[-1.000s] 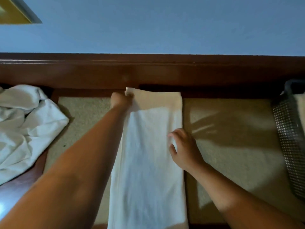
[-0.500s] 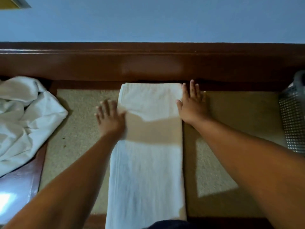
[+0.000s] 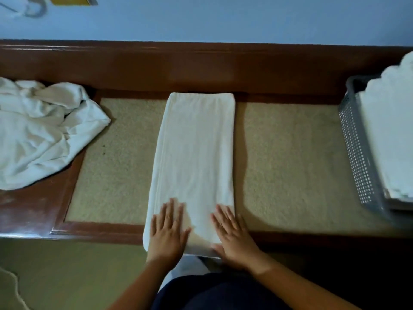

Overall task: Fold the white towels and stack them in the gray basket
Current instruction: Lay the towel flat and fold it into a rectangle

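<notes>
Found left hand [image 3: 166, 234] and right hand [image 3: 233, 237] flat on folded towel [image 3: 196, 153], fingers [image 3: 171, 211] straight, gripping nothing. Noted gray basket [image 3: 357, 157] right of towel, crumpled towels [image 3: 44, 135] left.

Folded towel [image 3: 196, 153] between towel heap [image 3: 42, 133] – left – and basket [image 3: 357, 157]
</notes>
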A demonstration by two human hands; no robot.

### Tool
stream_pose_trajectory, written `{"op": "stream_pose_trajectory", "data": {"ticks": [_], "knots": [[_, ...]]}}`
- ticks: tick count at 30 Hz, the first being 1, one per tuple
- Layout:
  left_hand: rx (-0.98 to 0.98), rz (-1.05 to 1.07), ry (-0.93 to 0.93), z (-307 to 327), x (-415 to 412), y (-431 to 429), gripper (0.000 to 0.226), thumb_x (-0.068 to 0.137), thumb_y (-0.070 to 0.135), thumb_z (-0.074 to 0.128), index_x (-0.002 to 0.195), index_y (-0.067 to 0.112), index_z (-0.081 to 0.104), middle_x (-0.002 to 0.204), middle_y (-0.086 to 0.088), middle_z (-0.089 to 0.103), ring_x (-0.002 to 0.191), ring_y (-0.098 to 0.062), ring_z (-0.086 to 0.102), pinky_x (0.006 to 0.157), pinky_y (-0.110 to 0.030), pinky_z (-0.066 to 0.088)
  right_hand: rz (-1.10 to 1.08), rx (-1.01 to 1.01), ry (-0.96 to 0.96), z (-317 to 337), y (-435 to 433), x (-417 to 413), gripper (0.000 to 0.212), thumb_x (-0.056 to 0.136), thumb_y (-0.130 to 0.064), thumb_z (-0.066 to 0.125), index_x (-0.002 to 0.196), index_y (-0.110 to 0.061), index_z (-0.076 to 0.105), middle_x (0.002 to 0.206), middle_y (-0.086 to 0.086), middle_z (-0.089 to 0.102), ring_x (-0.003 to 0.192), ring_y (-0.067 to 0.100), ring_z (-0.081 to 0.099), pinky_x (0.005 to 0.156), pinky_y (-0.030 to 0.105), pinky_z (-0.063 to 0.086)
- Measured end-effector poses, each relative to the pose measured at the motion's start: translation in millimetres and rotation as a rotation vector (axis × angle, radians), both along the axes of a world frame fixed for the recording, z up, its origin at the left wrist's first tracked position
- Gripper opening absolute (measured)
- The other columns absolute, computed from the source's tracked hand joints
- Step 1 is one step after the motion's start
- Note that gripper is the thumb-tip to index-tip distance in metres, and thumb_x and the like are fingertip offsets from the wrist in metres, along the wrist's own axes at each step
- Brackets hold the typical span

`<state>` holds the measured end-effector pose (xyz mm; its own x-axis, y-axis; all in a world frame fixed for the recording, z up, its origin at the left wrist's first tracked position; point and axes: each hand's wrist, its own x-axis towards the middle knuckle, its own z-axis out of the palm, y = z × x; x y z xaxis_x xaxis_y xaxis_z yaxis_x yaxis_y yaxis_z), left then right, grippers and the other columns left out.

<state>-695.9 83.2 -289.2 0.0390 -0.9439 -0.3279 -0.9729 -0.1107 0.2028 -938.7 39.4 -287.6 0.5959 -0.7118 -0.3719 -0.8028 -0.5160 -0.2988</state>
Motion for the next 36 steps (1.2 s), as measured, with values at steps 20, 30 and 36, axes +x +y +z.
{"op": "stream_pose_trajectory", "data": {"ticks": [20,30,36], "knots": [[0.244,1.025,0.902,4.5,37.8,69.6,0.094,0.05,0.062,0.094,0.119,0.007,0.062,0.112,-0.005,0.071,0.105,-0.025,0.068,0.083,-0.037,0.056,-1.358,0.699,-0.72,9.2,85.6,35.5,0.022,0.084,-0.023,0.079,0.105,-0.017,0.074,0.091,-0.007,0.075,0.086,0.011,0.072,0.07,0.023,0.052],[0.353,0.787,0.828,27.1,60.9,139.3,0.038,0.086,0.031,0.079,0.111,0.007,0.066,0.103,-0.012,0.073,0.09,-0.028,0.072,0.083,-0.046,0.062,-1.403,0.694,-0.614,41.2,157.9,31.7,0.026,0.093,-0.03,0.072,0.105,-0.007,0.069,0.08,0.005,0.071,0.068,0.016,0.067,0.059,0.02,0.055],[0.31,0.833,0.995,48.5,58.2,163.4,0.034,0.087,0.022,0.079,0.111,0.004,0.064,0.104,-0.015,0.072,0.094,-0.03,0.073,0.079,-0.04,0.063,-1.462,0.657,-0.677,60.0,187.3,21.5,0.023,0.093,-0.029,0.071,0.102,-0.008,0.069,0.076,0.008,0.067,0.055,0.012,0.054,0.051,0.023,0.047]]}}
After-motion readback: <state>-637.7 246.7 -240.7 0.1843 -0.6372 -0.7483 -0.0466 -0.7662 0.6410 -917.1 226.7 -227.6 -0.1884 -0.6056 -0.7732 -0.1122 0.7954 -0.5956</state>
